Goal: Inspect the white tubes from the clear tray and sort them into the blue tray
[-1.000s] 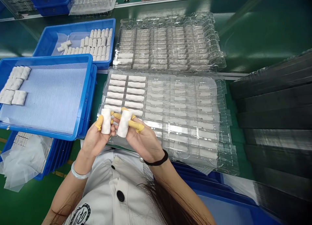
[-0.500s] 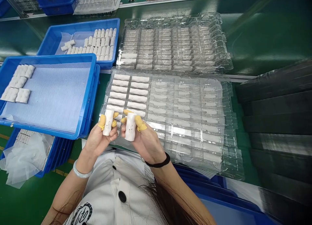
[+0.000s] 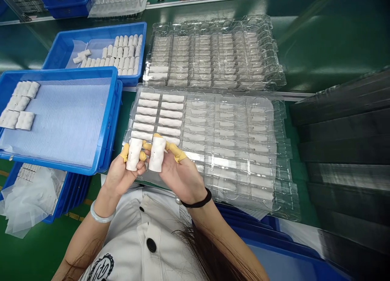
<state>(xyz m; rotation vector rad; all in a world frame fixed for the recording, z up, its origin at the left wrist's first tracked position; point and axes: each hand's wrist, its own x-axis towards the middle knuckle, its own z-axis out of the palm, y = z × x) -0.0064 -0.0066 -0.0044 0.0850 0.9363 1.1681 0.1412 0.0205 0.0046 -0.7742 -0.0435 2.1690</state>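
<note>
The left hand [image 3: 120, 177] holds a white roll [image 3: 134, 154] and the right hand [image 3: 179, 175] a second roll [image 3: 157, 154], each grip closed, upright in yellow finger cots [image 3: 176, 152] above the clear tray [image 3: 282, 151], seemingly keeping them clear of its rows.

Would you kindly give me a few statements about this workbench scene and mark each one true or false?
The left hand holds a white roll. True.
The right hand wears a yellow finger cot. True.
A black band circles the left wrist. False: it is on the right wrist.
The blue tray on the left holds no white rolls. False: white rolls lie on its liner.
</note>
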